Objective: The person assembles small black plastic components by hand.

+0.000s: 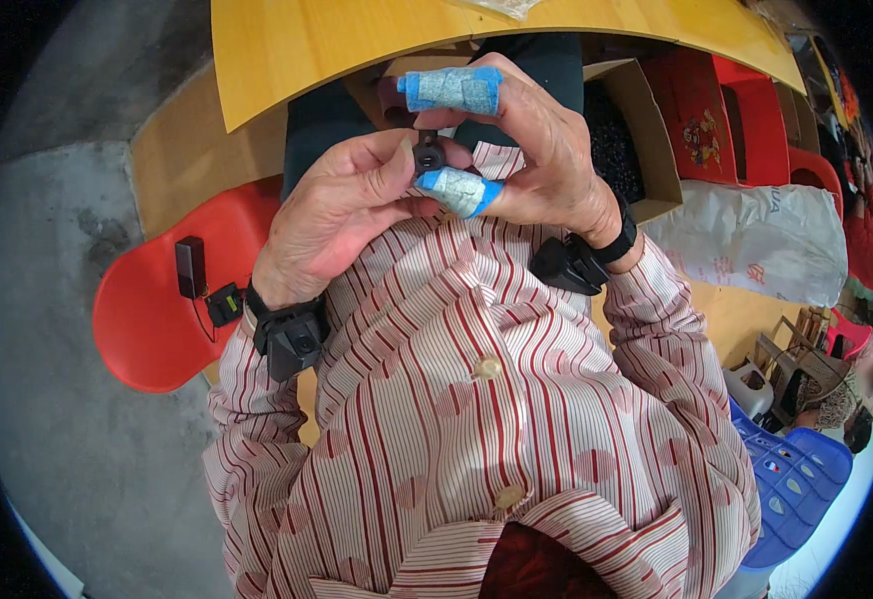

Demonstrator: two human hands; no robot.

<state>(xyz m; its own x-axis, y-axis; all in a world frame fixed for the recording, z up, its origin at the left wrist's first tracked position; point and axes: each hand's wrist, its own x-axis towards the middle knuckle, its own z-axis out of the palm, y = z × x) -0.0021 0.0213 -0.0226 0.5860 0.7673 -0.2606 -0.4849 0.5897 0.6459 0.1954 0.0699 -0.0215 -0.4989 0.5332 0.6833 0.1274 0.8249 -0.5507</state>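
Note:
A small black part [429,158] with a round end and a hole in its middle sits between my two hands, in front of my lap. My left hand [332,215] pinches it from the left between thumb and fingertips. From the right, my right hand [556,150] closes on the same part with its fingers curled. Blue and grey tape wraps the right index finger [451,92] and the right thumb [459,190]. The part's lower side is hidden behind the fingers.
A yellow table edge [357,50] curves ahead of my hands. Right of them stands a cardboard box [651,150] holding many small black pieces. Beside it are red containers [701,120] and a white plastic bag [756,240]. A red chair [147,319] with small black devices is at left.

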